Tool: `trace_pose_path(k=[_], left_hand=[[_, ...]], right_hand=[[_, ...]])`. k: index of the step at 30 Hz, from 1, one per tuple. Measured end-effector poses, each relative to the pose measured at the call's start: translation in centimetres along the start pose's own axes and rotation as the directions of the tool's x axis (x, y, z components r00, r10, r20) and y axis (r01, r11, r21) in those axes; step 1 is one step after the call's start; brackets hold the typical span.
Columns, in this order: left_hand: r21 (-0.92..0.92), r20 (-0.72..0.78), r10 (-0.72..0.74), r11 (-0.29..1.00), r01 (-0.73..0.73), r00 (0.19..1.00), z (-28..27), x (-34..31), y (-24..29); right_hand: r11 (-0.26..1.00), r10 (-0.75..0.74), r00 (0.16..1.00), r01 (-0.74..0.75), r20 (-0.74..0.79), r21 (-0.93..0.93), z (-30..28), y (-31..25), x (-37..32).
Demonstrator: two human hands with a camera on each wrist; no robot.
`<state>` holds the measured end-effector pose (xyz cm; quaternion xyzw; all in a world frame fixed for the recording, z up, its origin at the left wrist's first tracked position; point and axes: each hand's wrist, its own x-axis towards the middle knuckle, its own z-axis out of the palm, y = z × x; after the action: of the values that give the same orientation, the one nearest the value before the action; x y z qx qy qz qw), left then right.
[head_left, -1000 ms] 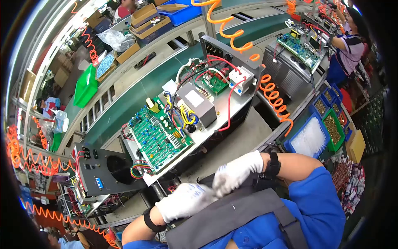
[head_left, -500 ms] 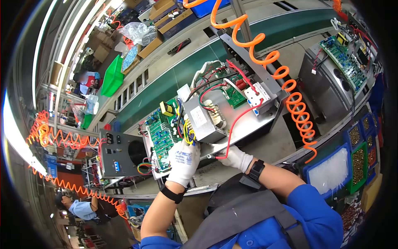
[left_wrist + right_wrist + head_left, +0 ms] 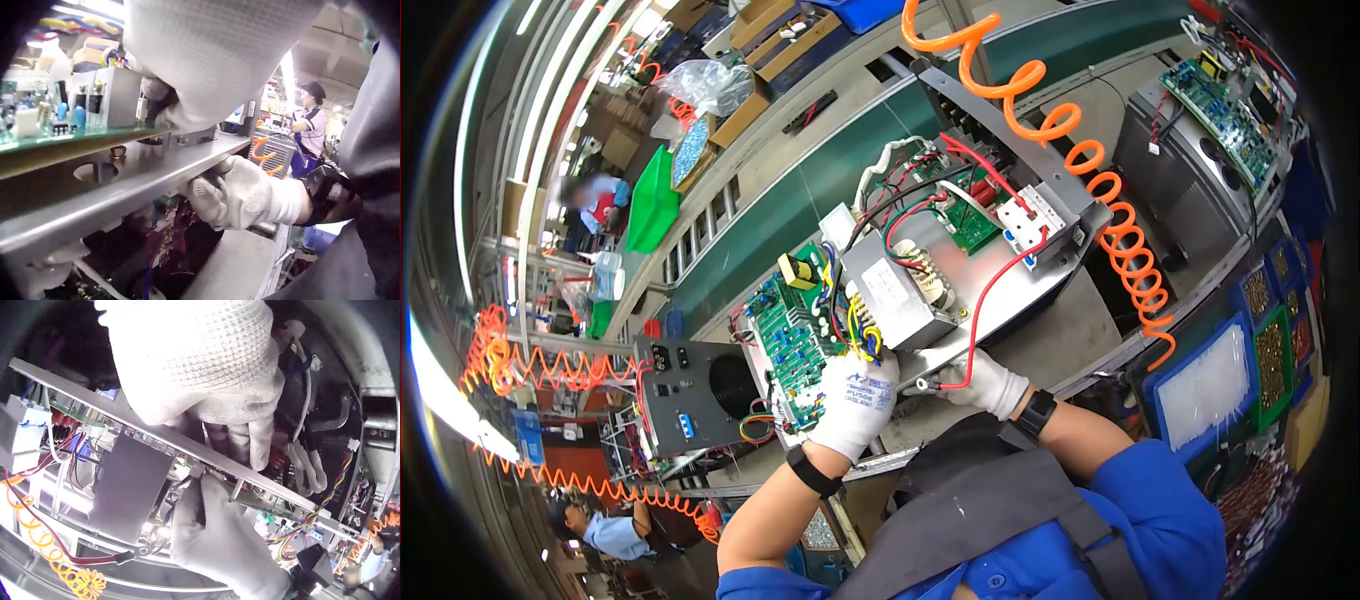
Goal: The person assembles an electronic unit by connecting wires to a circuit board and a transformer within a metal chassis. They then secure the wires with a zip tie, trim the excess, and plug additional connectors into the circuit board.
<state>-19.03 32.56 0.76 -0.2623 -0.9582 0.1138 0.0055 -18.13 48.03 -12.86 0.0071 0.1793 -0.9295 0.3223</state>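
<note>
Head view: the metal plate (image 3: 1010,290) lies with its long axis along the worktop's (image 3: 1080,335) near edge, with bare worktop off its right end. My right hand (image 3: 980,383) grips the plate's near edge, fingers curled beneath, beside the red wire's (image 3: 985,300) tip. My left hand (image 3: 852,400) sits at that edge by the transformer (image 3: 895,295); I cannot tell its grasp. The blue glove print is unreadable.

Left hand (image 3: 855,395) and right hand (image 3: 982,380) up from apron (image 3: 980,500) to metal plate (image 3: 1010,300) edge
</note>
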Motion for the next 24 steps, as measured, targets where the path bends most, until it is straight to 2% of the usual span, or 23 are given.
trace_pose_path(k=[1, 2, 3, 4, 6, 7, 8, 10, 11, 12, 13, 14, 15, 16, 17, 18, 19, 20, 22, 23, 24], left_hand=[[-0.010, 0.007, 0.010, 1.000, -0.010, 1.000, 0.3, 0.0, -0.1], [-0.075, -0.020, 0.040, 0.996, -0.042, 0.999, 0.7, 0.1, -0.2], [-0.135, -0.051, 0.066, 0.988, -0.072, 0.997, 0.9, 0.3, -0.2], [-0.140, -0.047, 0.070, 0.987, -0.076, 0.996, 0.8, 0.5, -0.3], [0.115, -0.019, 0.218, 0.970, -0.215, 0.976, 0.2, 0.7, -0.4], [0.131, -0.010, 0.211, 0.969, -0.208, 0.978, -0.1, 0.7, -0.3], [0.130, -0.012, 0.208, 0.970, -0.204, 0.978, -0.1, 0.7, -0.5], [0.042, 0.105, 0.252, 0.965, -0.257, 0.962, -0.2, 0.8, -1.3], [-0.098, 0.096, 0.237, 0.969, -0.228, 0.967, -0.9, 1.0, -1.4], [-0.093, 0.091, 0.239, 0.969, -0.230, 0.967, -0.8, 1.0, -1.2], [-0.083, 0.059, 0.161, 0.984, -0.156, 0.985, -0.5, 0.8, -0.8], [-0.078, 0.035, 0.087, 0.993, -0.084, 0.996, -0.4, 0.5, -0.7], [-0.030, 0.105, 0.087, 0.996, -0.085, 0.991, -0.5, 0.8, -0.7], [-0.067, 0.116, 0.096, 0.994, -0.089, 0.989, -0.6, 0.9, -0.6], [-0.057, 0.134, 0.106, 0.993, -0.099, 0.985, -0.5, 0.9, -0.6], [-0.046, 0.146, 0.112, 0.993, -0.106, 0.983, -0.4, 0.9, -0.7], [-0.068, 0.070, 0.103, 0.993, -0.098, 0.992, 0.3, 1.0, -0.8], [-0.070, 0.066, 0.100, 0.993, -0.095, 0.993, 0.2, 1.1, -0.7], [0.007, 0.162, 0.113, 0.993, -0.115, 0.980, -0.3, 1.3, -0.7], [0.037, 0.154, 0.105, 0.993, -0.112, 0.982, 0.2, 1.3, -0.7], [0.046, 0.151, 0.118, 0.991, -0.126, 0.981, 0.3, 1.0, -0.8]], right_hand=[[1.000, -0.002, 1.000, 0.002, -0.015, 0.005, -0.5, 0.8, 0.2], [0.901, -0.219, 0.972, 0.236, 0.086, -0.365, -1.5, 1.9, 0.7], [0.619, -0.365, 0.894, 0.442, 0.260, -0.649, -2.7, 2.8, 1.4], [0.621, -0.366, 0.896, 0.437, 0.253, -0.650, -4.0, 3.7, 2.2], [0.519, -0.391, 0.898, 0.397, 0.202, -0.757, -6.1, 4.9, 3.4], [0.314, -0.405, 0.861, 0.447, 0.308, -0.838, -6.8, 5.1, 3.7], [0.313, -0.401, 0.862, 0.446, 0.309, -0.839, -7.0, 5.0, 3.9], [0.381, -0.350, 0.862, 0.489, 0.367, -0.785, -7.4, 4.9, 4.4], [0.447, -0.325, 0.881, 0.463, 0.344, -0.765, -6.4, 4.2, 4.0], [0.442, -0.329, 0.878, 0.469, 0.348, -0.765, -4.9, 3.5, 3.7], [0.905, -0.234, 0.968, 0.250, 0.089, -0.344, -3.0, 2.8, 3.5], [0.960, 0.015, 0.998, 0.003, -0.061, 0.280, -1.6, 2.6, 3.2], [0.972, -0.067, 0.997, 0.075, -0.045, 0.224, -0.8, 2.4, 2.9], [0.933, -0.230, 0.973, 0.220, -0.004, -0.286, -6.3, 6.1, 5.2], [0.614, -0.414, 0.896, 0.403, 0.158, -0.678, -4.2, 4.2, 3.2], [0.113, -0.471, 0.789, 0.497, 0.394, -0.860, -1.7, 1.9, 1.4], [0.588, -0.311, 0.941, 0.303, 0.136, -0.750, -1.4, 2.1, 1.2], [0.585, -0.309, 0.941, 0.303, 0.138, -0.752, -1.4, 2.1, 1.1], [0.604, -0.205, 0.975, 0.193, 0.084, -0.773, -2.0, 2.2, 1.7], [0.871, -0.092, 0.992, 0.041, -0.082, -0.489, -1.9, 2.7, 2.2], [0.872, -0.109, 0.991, 0.056, -0.080, -0.486, -1.6, 3.4, 2.3]])
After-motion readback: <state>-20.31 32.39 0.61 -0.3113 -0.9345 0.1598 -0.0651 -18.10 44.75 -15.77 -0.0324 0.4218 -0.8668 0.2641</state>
